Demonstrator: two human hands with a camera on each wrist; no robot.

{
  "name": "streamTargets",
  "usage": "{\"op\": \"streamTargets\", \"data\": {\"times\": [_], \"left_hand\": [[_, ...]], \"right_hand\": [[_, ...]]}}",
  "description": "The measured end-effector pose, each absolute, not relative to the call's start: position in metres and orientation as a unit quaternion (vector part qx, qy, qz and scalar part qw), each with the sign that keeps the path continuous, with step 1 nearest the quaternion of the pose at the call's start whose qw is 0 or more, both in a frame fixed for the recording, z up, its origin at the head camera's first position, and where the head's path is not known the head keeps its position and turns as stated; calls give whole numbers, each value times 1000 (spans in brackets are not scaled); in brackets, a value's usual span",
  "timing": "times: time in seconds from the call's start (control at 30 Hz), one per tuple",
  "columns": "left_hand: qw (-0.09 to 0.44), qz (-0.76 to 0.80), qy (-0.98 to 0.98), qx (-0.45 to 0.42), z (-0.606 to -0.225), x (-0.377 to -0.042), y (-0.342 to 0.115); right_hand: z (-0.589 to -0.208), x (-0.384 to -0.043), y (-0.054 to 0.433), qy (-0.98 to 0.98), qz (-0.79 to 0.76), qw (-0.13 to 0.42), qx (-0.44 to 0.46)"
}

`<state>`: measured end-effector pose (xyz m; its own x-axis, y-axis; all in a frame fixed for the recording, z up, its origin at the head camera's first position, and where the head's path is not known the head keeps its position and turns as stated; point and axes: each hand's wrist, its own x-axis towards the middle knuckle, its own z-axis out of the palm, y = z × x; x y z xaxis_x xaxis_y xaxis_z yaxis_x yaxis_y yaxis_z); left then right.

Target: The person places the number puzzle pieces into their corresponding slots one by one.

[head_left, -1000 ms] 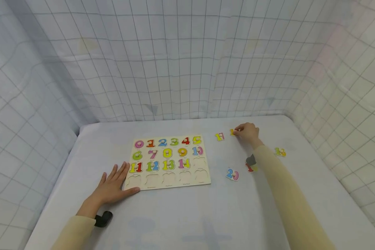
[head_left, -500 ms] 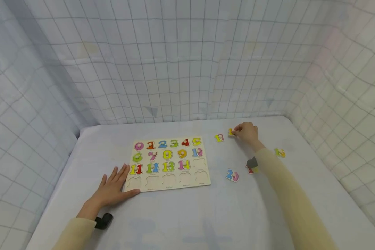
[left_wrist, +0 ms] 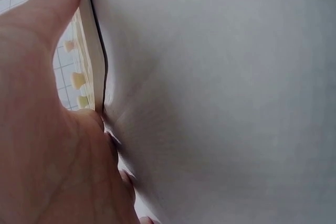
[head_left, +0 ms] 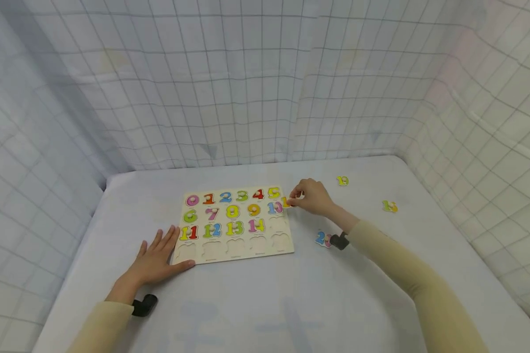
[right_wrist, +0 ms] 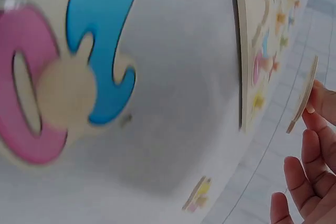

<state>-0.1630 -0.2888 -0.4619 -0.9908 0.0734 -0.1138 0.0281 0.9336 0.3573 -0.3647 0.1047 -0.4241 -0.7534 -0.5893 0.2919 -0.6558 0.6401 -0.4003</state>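
My left hand (head_left: 152, 264) lies flat with spread fingers at the near left corner of a wooden number puzzle board (head_left: 243, 255). Its thumb rests along the front edge, the fingers along the left side. Over the board's right edge, beside the 10, my right hand (head_left: 314, 197) pinches a puzzle piece (head_left: 285, 202) with an orange 1. Its second digit is hidden by the fingers. In the right wrist view the piece (right_wrist: 304, 93) shows edge-on, tilted, clear of the board. Pieces 0 to 14 sit in the board; the other recesses hold none.
A blue-and-pink 20 piece (head_left: 320, 238) lies right of the board, partly behind the black right wrist camera (head_left: 339, 240). Farther right lie a yellow piece (head_left: 342, 181) and a green-and-orange piece (head_left: 389, 206). A yellow-and-pink piece (right_wrist: 199, 193) shows in the right wrist view.
My right hand has carried the pinched piece left and nearer, from the far right of the table to the board's edge. A yellow piece now shows where the hand was. My left hand stays.
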Motion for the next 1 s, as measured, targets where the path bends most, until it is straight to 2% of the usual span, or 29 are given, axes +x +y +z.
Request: {"op": "streamTargets", "data": {"times": [0.27, 0.57, 1.0], "left_hand": [[66, 178, 982, 25, -464, -164, -287], [54, 181, 982, 21, -466, -163, -290], [67, 177, 982, 17, -462, -163, -287]], "right_hand": [[-443, -339, 79, -923, 182, -7, 339], [-452, -332, 69, -930, 156, 14, 331], [-456, -332, 70, -932, 159, 1, 325]]}}
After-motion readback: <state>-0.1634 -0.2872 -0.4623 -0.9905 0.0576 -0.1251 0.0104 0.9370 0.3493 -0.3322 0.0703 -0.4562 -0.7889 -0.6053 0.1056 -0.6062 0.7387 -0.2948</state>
